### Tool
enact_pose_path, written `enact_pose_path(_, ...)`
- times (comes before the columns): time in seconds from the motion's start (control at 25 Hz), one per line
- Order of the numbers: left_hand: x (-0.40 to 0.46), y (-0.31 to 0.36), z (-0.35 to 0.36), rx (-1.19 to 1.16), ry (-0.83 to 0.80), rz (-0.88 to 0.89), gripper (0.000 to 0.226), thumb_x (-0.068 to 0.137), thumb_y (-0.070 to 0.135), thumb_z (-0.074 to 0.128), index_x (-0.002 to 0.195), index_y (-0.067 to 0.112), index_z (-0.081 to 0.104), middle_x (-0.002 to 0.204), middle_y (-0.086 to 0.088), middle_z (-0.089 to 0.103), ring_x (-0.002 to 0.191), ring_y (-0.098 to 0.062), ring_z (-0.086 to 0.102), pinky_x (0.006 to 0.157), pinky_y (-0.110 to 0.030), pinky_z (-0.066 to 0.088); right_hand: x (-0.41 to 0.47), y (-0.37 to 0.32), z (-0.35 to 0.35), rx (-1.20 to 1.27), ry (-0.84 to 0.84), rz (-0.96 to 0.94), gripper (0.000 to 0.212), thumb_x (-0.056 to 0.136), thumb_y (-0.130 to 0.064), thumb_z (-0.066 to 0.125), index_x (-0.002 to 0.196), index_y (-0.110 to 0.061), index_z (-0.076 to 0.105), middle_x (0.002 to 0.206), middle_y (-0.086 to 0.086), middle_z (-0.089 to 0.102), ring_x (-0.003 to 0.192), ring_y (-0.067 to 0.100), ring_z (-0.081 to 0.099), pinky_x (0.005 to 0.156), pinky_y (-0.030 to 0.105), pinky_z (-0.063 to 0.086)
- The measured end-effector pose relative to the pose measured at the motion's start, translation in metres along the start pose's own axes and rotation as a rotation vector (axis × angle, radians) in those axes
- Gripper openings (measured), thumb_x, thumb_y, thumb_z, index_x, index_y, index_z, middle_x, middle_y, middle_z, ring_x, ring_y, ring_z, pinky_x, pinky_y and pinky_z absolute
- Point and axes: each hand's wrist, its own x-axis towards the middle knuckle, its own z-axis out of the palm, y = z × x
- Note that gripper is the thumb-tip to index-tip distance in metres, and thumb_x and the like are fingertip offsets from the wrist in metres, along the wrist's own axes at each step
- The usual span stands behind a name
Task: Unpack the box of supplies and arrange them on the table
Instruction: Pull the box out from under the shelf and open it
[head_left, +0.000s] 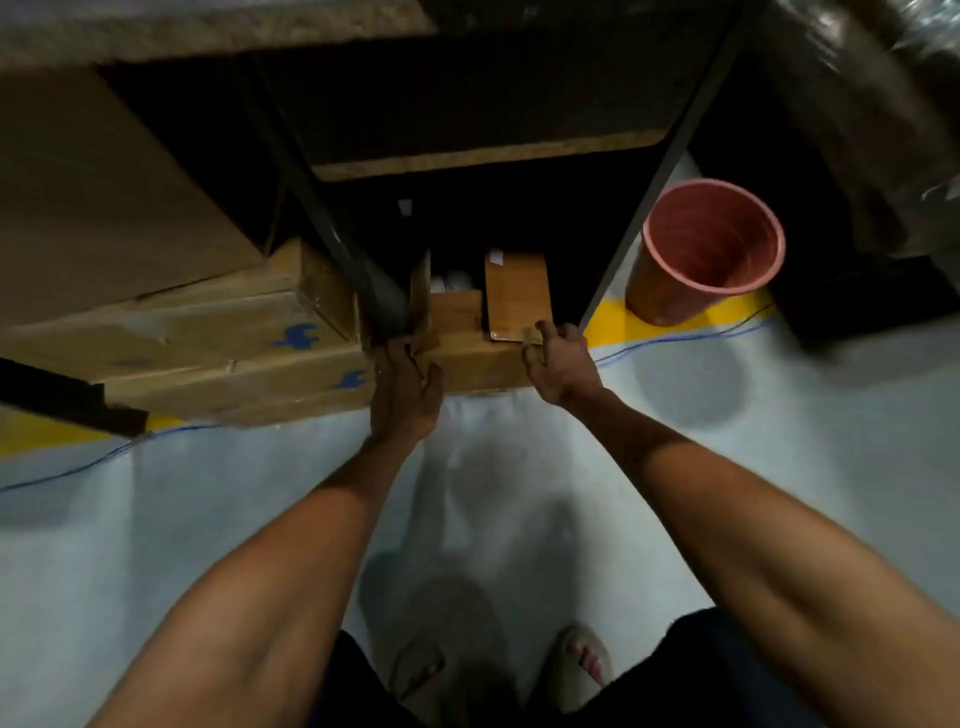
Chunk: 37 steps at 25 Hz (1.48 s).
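Head view, looking down: box (480, 343) on the floor (727, 467) under a dark rack (332, 228), flaps open. Left hand (402, 384) gripping its near-left corner, right hand (558, 364) curled on the near-right edge — apart, one each side. Stacked cartons (208, 338) just left; pink bin (709, 249) to the right.

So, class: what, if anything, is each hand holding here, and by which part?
Both hold the open cardboard box under the table. The left hand grips its near left corner; the right hand grips its near right corner, by the raised flap.
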Motion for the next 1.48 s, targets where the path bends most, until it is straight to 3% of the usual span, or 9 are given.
enact_pose_path(0.12, 0.016, -0.022, 0.022, -0.137, 0.023, 0.029, 0.077, 0.095, 0.039, 0.059, 0.154, 0.021, 0.014, 0.154, -0.01, 0.03, 0.131, -0.036, 0.044, 0.1, -0.048, 0.046, 0.011, 0.014, 0.028, -0.035, 0.139, -0.025, 0.051, 0.103, -0.037, 0.041, 0.144, -0.007, 0.038, 0.14, 0.03, 0.039, 0.129, 0.044, 0.036, 0.109, 0.045, 0.031)
enact_pose_path(0.24, 0.04, -0.05, 0.049, -0.261, -0.064, 0.08, 0.078, 0.088, 0.069, 0.05, 0.153, 0.048, 0.012, 0.16, -0.004, 0.024, 0.14, -0.031, 0.037, 0.11, -0.055, 0.04, 0.023, 0.022, 0.054, 0.019, 0.17, -0.009, 0.054, 0.102, -0.049, 0.034, 0.147, -0.019, 0.034, 0.148, 0.025, 0.032, 0.132, 0.044, 0.034, 0.109, 0.05, 0.036)
enact_pose_path(0.32, 0.053, -0.053, 0.06, -0.298, -0.064, 0.065, 0.072, 0.087, 0.076, 0.042, 0.151, 0.054, 0.015, 0.157, -0.007, 0.027, 0.139, -0.029, 0.037, 0.113, -0.05, 0.035, 0.036, 0.026, 0.065, 0.063, 0.192, -0.012, 0.058, 0.1, -0.056, 0.027, 0.148, -0.023, 0.031, 0.148, 0.022, 0.033, 0.131, 0.044, 0.036, 0.106, 0.051, 0.04)
enact_pose_path(0.56, 0.066, -0.063, 0.095, -0.366, 0.053, 0.069, 0.049, 0.096, 0.06, 0.044, 0.142, 0.041, 0.044, 0.149, -0.008, 0.037, 0.137, -0.029, 0.039, 0.111, -0.037, 0.029, 0.066, 0.036, 0.082, 0.262, 0.242, -0.016, 0.055, 0.103, -0.053, 0.029, 0.153, -0.03, 0.025, 0.138, 0.029, 0.041, 0.12, 0.047, 0.049, 0.105, 0.051, 0.043)
enact_pose_path(0.76, 0.067, -0.062, 0.101, -0.333, -0.024, 0.017, 0.055, 0.093, 0.059, 0.052, 0.143, 0.042, 0.04, 0.152, -0.008, 0.028, 0.139, -0.034, 0.033, 0.117, -0.049, 0.028, 0.069, 0.037, 0.092, 0.258, 0.215, 0.03, 0.06, 0.102, -0.054, 0.032, 0.156, -0.033, 0.017, 0.146, 0.027, 0.03, 0.126, 0.045, 0.045, 0.109, 0.048, 0.04)
enact_pose_path(1.04, 0.056, -0.069, 0.096, -0.41, -0.061, -0.042, 0.05, 0.094, 0.055, 0.054, 0.141, 0.038, 0.046, 0.145, -0.01, 0.03, 0.137, -0.033, 0.035, 0.114, -0.044, 0.03, 0.049, 0.036, 0.091, 0.256, 0.176, 0.07, 0.06, 0.103, -0.049, 0.035, 0.157, -0.032, 0.014, 0.144, 0.028, 0.026, 0.126, 0.047, 0.044, 0.11, 0.047, 0.039)
enact_pose_path(1.24, 0.024, -0.071, 0.095, -0.432, -0.04, -0.071, 0.041, 0.097, 0.046, 0.055, 0.135, 0.03, 0.052, 0.142, -0.012, 0.032, 0.131, -0.029, 0.039, 0.1, -0.03, 0.03, 0.017, 0.044, 0.094, 0.292, 0.162, 0.067, 0.059, 0.103, -0.046, 0.04, 0.156, -0.032, 0.018, 0.143, 0.028, 0.028, 0.127, 0.046, 0.042, 0.111, 0.046, 0.036)
enact_pose_path(1.36, 0.005, -0.076, 0.101, -0.301, 0.049, -0.033, 0.032, 0.094, 0.049, 0.055, 0.12, 0.031, 0.053, 0.135, -0.011, 0.037, 0.123, -0.033, 0.046, 0.099, -0.036, 0.039, 0.0, 0.051, 0.091, 0.321, 0.13, 0.081, 0.054, 0.1, -0.039, 0.049, 0.15, -0.032, 0.027, 0.14, 0.026, 0.03, 0.124, 0.046, 0.044, 0.107, 0.045, 0.039)
enact_pose_path(1.48, 0.0, -0.073, 0.101, -0.201, 0.195, -0.012, 0.03, 0.09, 0.045, 0.06, 0.111, 0.028, 0.047, 0.13, -0.007, 0.038, 0.113, -0.031, 0.051, 0.084, -0.039, 0.047, 0.008, 0.05, 0.078, 0.318, 0.039, 0.141, 0.057, 0.093, -0.035, 0.059, 0.142, -0.031, 0.03, 0.138, 0.022, 0.035, 0.121, 0.044, 0.045, 0.102, 0.044, 0.043)
